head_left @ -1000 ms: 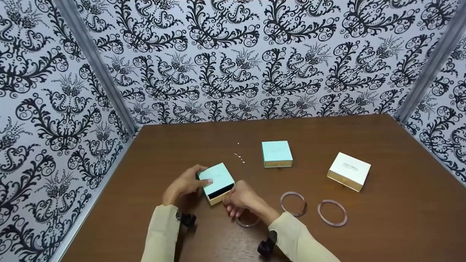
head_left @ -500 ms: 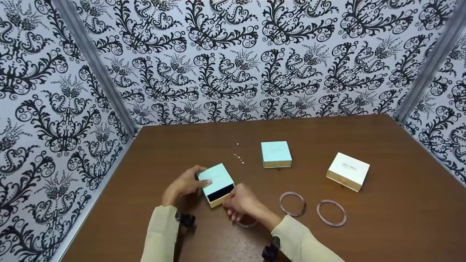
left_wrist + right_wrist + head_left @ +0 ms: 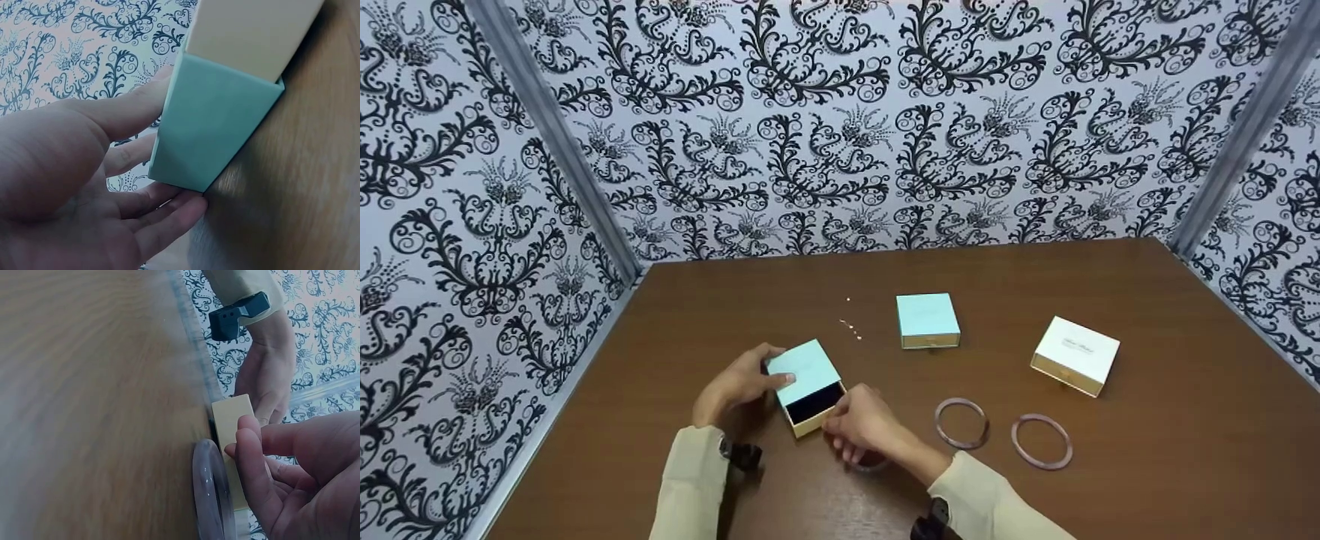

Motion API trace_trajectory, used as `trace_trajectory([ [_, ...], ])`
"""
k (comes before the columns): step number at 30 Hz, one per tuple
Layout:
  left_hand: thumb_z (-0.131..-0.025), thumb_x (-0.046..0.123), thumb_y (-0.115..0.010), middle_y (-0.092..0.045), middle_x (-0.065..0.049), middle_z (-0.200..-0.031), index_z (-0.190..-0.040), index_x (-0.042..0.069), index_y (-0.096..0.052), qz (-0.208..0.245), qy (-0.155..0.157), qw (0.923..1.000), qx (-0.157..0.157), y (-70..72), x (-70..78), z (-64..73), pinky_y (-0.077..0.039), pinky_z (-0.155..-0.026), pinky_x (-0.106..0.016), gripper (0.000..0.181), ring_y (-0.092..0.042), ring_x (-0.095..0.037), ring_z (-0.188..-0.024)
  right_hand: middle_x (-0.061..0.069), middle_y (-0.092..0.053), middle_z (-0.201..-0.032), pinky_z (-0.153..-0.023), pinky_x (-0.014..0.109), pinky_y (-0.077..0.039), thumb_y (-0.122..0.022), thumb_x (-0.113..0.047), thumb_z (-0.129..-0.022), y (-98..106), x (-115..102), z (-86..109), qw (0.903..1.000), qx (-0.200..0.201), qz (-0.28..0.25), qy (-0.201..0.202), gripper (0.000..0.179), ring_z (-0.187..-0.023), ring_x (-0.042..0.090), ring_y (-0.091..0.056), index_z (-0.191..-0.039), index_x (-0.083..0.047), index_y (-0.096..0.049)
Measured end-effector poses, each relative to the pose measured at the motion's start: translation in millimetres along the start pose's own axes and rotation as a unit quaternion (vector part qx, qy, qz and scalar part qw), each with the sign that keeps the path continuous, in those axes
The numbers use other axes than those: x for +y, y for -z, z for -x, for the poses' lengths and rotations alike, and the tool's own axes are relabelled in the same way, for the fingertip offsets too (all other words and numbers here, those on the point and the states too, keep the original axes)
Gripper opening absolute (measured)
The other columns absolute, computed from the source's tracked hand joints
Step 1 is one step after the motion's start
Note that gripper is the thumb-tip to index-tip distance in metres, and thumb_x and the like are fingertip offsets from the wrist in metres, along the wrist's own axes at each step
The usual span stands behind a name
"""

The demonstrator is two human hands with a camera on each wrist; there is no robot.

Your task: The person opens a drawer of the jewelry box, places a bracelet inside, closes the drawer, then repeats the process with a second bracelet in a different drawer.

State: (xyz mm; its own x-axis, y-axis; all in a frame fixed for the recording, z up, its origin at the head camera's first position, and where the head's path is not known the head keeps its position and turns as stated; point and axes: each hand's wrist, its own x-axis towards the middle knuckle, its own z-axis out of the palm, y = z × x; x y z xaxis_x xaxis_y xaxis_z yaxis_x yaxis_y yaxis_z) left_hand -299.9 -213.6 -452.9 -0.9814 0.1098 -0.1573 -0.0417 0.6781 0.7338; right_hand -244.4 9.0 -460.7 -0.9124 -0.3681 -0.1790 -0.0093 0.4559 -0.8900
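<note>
Step in hand, as judged: the opening of the teal box (image 3: pixel 805 369), found a little below the centre of the head frame. Its drawer (image 3: pixel 808 427) is seen part-way out, directed toward the lower edge of the frame; a black interior is exposed, with no contents made out.

Left hand (image 3: pixel 741 384): box gripped at its left side. Thumb laid on top; the other fingers (image 3: pixel 174 226) seen bent around the back end in the left wrist view, in contact with it.

Right hand (image 3: pixel 864 424): drawer front pinched toward its right end, fingertips (image 3: pixel 247 439) touching the face in the right wrist view. Any pull tab is hidden behind them.

Nearest bangle (image 3: pixel 201 495): flat on the counter (image 3: pixel 697 307), just beside the drawer front, partly covered by the right hand in the head view. Whether it is touched by the hand cannot be told.

Next move, as judged: box to be kept steady from the left, drawer to be drawn straight and evenly, short of being pulled free. The nearest bangle could be nudged.

Also noted, well apart from the fingers: second teal box (image 3: pixel 928 316), right of centre; white box (image 3: pixel 1076 354), farther right; two more bangles (image 3: pixel 939 426) (image 3: pixel 1046 466), lower right.
</note>
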Motion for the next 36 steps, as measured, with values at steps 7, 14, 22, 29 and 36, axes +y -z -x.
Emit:
trace_trajectory([
  [7, -0.092, 0.025, -0.073, -0.058, -0.016, -0.139, -0.138, 0.009, -0.056, -0.001, -0.001, 1.0, 0.004, -0.7, -0.2, -0.7, -0.04, -0.112, -0.052, 0.051, -0.052, -0.031, -0.128, 0.0, -0.057, -0.048, -0.037, 0.026, -0.048, -0.069, -0.005, -0.091, 0.0, -0.1, 5.2, 0.9999, 0.005, 0.008, -0.004, 0.016, -0.034, 0.008, -0.053, -0.076, -0.001, -0.074],
  [14, -0.092, 0.025, -0.074, -0.057, -0.015, -0.141, -0.137, 0.009, -0.057, 0.0, 0.0, 1.0, 0.006, -0.8, 2.0, -1.1, -0.04, -0.112, -0.052, 0.051, -0.051, -0.031, -0.129, -0.001, -0.056, -0.049, -0.036, 0.024, -0.046, -0.069, -0.005, -0.09, 1.3, 1.9, 9.0, 1.0, 0.005, 0.005, 0.002, 0.017, -0.034, 0.006, -0.052, -0.075, -0.001, -0.073],
  [22, -0.091, 0.022, -0.076, -0.061, -0.016, -0.134, -0.135, 0.004, -0.058, -0.007, -0.025, 0.9996, 0.011, 1.7, 0.1, -0.6, -0.044, -0.106, -0.049, 0.051, -0.056, -0.028, -0.119, -0.003, -0.058, -0.048, -0.036, 0.023, -0.045, -0.068, -0.007, -0.089, 1.5, 3.7, 14.0, 0.9993, 0.004, 0.033, 0.019, 0.016, -0.033, 0.006, -0.052, -0.074, -0.004, -0.072],
  [29, -0.09, 0.024, -0.076, -0.061, -0.017, -0.134, -0.135, 0.003, -0.057, -0.01, -0.027, 0.9995, 0.01, 2.7, 0.3, 0.0, -0.044, -0.107, -0.05, 0.053, -0.056, -0.029, -0.12, -0.002, -0.057, -0.048, -0.036, 0.024, -0.046, -0.07, -0.008, -0.089, 2.2, 3.6, 15.8, 0.9994, 0.001, 0.029, 0.019, 0.018, -0.033, 0.006, -0.051, -0.071, -0.004, -0.072],
  [36, -0.092, 0.025, -0.074, -0.058, -0.017, -0.14, -0.136, 0.006, -0.057, 0.002, -0.017, 0.9999, 0.002, 2.1, -1.0, -0.3, -0.041, -0.109, -0.052, 0.051, -0.053, -0.032, -0.129, -0.003, -0.058, -0.047, -0.036, 0.024, -0.046, -0.073, -0.014, -0.089, 10.2, 5.1, 16.7, 0.9992, -0.002, 0.032, 0.025, 0.023, -0.034, 0.005, -0.051, -0.07, -0.002, -0.073],
])
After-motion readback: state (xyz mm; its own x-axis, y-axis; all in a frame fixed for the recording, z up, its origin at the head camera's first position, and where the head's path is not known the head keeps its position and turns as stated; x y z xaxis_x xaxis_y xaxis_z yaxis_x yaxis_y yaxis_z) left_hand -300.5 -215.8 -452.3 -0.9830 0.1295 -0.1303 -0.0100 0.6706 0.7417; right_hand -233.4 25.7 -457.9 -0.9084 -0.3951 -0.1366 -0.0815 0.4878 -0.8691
